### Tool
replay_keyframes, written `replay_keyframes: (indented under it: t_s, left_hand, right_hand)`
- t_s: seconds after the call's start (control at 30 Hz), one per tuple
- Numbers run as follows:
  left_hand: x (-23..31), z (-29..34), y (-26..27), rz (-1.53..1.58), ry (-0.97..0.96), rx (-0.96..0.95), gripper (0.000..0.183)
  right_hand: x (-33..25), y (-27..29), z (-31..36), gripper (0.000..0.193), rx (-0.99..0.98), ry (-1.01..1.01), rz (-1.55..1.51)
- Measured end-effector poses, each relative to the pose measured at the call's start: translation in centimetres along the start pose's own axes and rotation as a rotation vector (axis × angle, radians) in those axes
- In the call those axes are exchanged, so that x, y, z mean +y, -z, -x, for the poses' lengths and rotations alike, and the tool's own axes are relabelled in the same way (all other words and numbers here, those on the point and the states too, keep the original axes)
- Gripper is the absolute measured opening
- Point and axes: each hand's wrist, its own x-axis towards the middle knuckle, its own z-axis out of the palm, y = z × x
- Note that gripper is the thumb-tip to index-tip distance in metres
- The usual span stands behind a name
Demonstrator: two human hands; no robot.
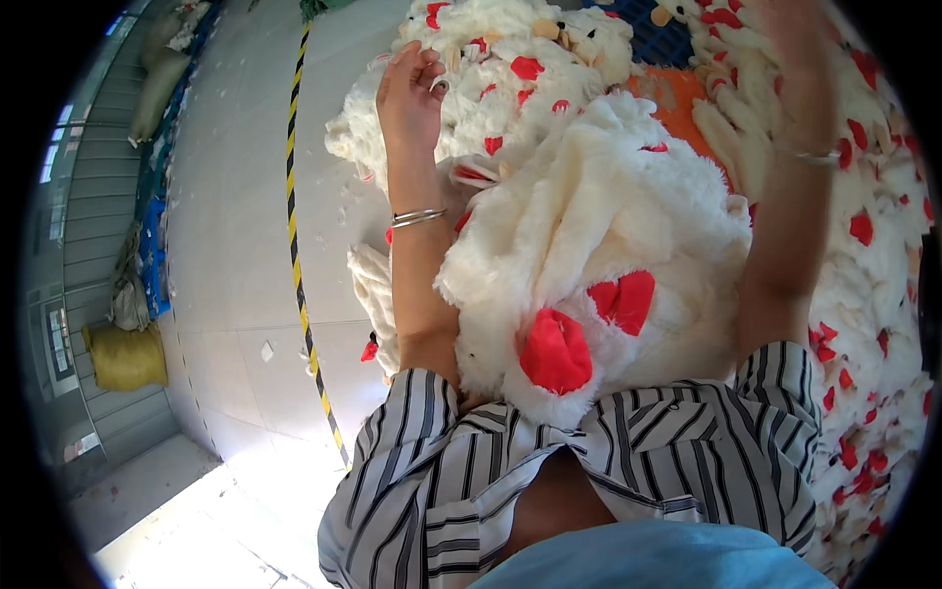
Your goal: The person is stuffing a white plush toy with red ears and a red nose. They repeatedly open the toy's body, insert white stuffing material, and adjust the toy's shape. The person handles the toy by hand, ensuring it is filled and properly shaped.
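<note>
A large, limp, cream-white plush skin (pixel 589 216) lies against my chest between my two forearms, with two red fabric patches (pixel 555 351) on its near end. My left hand (pixel 409 103) is raised at the far left of it, in front of a heap of similar plush pieces (pixel 510 74). Its fingers are loosely bent and I see nothing held in them. Up at the far right, my right hand (pixel 793 49) is smeared by motion, and its fingers cannot be made out. Plush pieces lie behind and beside it.
More white plush pieces with red parts (pixel 868 393) are piled along the right. An orange item (pixel 677 108) and a dark blue crate (pixel 655 39) show among the heaps. On the left, black-and-yellow tape (pixel 294 196) crosses the grey floor. A yellow sack (pixel 126 357) stands by the wall.
</note>
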Motion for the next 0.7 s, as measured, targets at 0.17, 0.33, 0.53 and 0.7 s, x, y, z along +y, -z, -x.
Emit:
replay_keyframes:
  t_s: [0.17,0.33,0.53,0.7]
  left_hand:
    - [0.8,0.6,0.7,-0.067,0.01,0.046,0.026]
    - [2.5,0.3,2.2,-0.077,0.008,-0.01,0.025]
    - [4.2,0.7,1.2,-0.341,0.18,-0.328,0.03]
    - [4.2,2.6,-2.2,-0.345,0.424,-0.292,0.043]
  right_hand:
    - [5.4,-8.7,12.1,0.03,-0.967,-0.294,0.236]
    - [3.3,-9.1,8.8,0.024,-1.034,-0.412,0.28]
    - [3.1,-8.9,3.8,0.025,-0.932,-0.218,0.405]
    - [2.0,-8.8,1.5,0.029,-0.666,-0.089,0.358]
